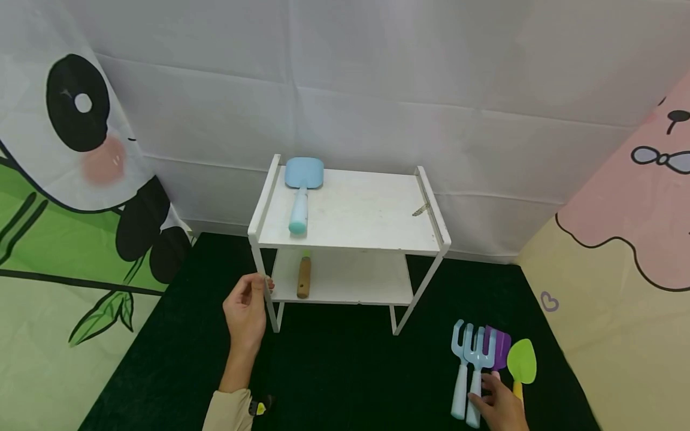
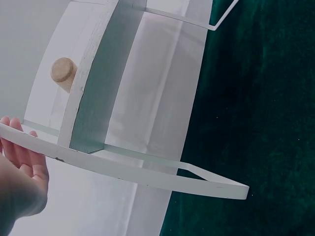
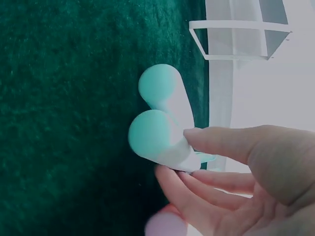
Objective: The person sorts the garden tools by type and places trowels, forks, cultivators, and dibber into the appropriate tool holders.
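Observation:
My left hand point(image 1: 247, 311) holds the left front leg of a white two-tier shelf point(image 1: 356, 209), fingers passing behind the bar in the left wrist view. My right hand point(image 1: 501, 404) pinches the pale handle of a light blue toy garden fork point(image 1: 477, 359) between thumb and fingers. Just left of it lies a second blue fork point(image 1: 459, 374). A purple-headed tool point(image 1: 502, 347), partly hidden, and a green toy trowel point(image 1: 521, 362) with a yellow handle lie to the right. On the upper tier rests a light blue toy shovel point(image 1: 303, 191); the lower tier bears a wooden-handled tool point(image 1: 304, 276).
Dark green cloth point(image 1: 345, 383) covers the floor under the shelf. A white fabric wall point(image 1: 377, 90) stands close behind it. Printed cartoon panels flank both sides, a panda point(image 1: 81, 126) on the left and a pink figure point(image 1: 636, 227) on the right.

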{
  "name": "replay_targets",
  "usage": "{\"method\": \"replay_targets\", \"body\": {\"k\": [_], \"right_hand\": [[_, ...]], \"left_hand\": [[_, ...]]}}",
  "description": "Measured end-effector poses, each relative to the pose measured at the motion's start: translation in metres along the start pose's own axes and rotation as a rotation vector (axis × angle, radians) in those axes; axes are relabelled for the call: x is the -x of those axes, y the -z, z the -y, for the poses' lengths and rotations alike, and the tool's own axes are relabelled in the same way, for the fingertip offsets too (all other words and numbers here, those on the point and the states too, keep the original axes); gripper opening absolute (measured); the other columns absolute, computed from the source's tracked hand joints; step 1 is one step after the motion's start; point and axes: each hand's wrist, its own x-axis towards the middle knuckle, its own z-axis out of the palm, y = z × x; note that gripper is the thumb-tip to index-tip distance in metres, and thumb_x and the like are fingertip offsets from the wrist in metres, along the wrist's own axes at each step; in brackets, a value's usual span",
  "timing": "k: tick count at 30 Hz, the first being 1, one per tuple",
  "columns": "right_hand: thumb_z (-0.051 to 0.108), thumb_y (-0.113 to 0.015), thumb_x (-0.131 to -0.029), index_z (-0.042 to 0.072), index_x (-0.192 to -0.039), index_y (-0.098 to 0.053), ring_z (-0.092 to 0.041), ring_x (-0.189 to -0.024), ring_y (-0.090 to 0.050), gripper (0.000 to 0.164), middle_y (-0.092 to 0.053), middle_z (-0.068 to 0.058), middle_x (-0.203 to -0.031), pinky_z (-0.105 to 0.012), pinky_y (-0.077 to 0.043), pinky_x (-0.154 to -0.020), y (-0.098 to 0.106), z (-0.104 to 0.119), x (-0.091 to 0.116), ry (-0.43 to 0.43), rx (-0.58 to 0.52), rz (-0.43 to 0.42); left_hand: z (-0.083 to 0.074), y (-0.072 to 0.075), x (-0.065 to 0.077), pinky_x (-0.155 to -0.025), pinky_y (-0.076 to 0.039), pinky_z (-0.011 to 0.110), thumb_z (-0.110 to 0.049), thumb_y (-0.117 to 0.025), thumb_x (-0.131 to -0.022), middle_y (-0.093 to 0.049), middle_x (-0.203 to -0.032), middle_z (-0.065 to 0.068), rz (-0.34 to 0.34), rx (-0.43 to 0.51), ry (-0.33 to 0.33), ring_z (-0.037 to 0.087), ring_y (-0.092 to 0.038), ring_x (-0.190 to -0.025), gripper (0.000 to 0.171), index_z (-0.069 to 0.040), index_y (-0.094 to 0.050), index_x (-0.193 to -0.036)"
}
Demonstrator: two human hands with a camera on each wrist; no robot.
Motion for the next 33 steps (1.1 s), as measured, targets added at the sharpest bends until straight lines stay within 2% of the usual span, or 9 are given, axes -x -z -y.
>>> {"method": "replay_targets", "body": {"k": [3, 6, 13, 23, 33], "right_hand": [[0.014, -0.077, -0.093, -0.018, -0.134, -0.047, -0.028, -0.088, -0.069, 0.06, -0.067, -0.025, -0.109, -0.045, -0.058, -0.079, -0.001, 0.001, -0.002, -0.014, -0.019, 0.035], [0.015, -0.076, -0.094, -0.019, -0.134, -0.046, -0.03, -0.09, -0.069, 0.061, -0.067, -0.025, -0.109, -0.045, -0.058, -0.08, -0.001, 0.0, -0.003, -0.021, -0.02, 0.034], [0.017, -0.077, -0.093, -0.018, -0.135, -0.048, -0.027, -0.088, -0.069, 0.062, -0.069, -0.022, -0.106, -0.044, -0.059, -0.08, -0.001, -0.004, -0.003, -0.031, -0.056, 0.027], [0.027, -0.08, -0.091, -0.017, -0.14, -0.044, -0.029, -0.092, -0.071, 0.075, -0.067, -0.029, -0.117, -0.044, -0.059, -0.08, 0.004, -0.008, 0.0, -0.089, -0.209, 0.082], [0.026, -0.081, -0.091, -0.014, -0.145, -0.038, -0.028, -0.094, -0.07, 0.08, -0.062, -0.031, -0.126, -0.044, -0.059, -0.081, 0.009, -0.001, 0.009, -0.165, -0.356, 0.1]], "left_hand": [[0.0, 0.001, 0.0, -0.085, -0.053, 0.019, -0.021, -0.052, -0.109, -0.068, -0.094, 0.0, 0.002, -0.003, 0.004, 0.016, -0.065, -0.09, 0.031, 0.006, -0.065, -0.103], [0.0, 0.001, 0.0, -0.086, -0.053, 0.019, -0.021, -0.053, -0.109, -0.068, -0.094, 0.0, 0.001, -0.003, 0.003, 0.016, -0.066, -0.09, 0.03, 0.006, -0.065, -0.103], [-0.001, 0.001, 0.0, -0.085, -0.053, 0.019, -0.023, -0.052, -0.11, -0.068, -0.094, 0.001, 0.003, -0.003, 0.013, 0.017, -0.065, -0.091, 0.032, 0.007, -0.065, -0.103], [0.001, 0.001, 0.0, -0.085, -0.052, 0.019, -0.014, -0.052, -0.109, -0.067, -0.094, 0.001, 0.002, 0.016, 0.025, 0.016, -0.064, -0.09, 0.026, 0.007, -0.065, -0.104], [0.0, 0.001, 0.0, -0.084, -0.053, 0.019, -0.019, -0.051, -0.11, -0.067, -0.093, 0.001, 0.007, 0.001, 0.012, 0.017, -0.064, -0.09, 0.031, 0.008, -0.064, -0.102]]}}
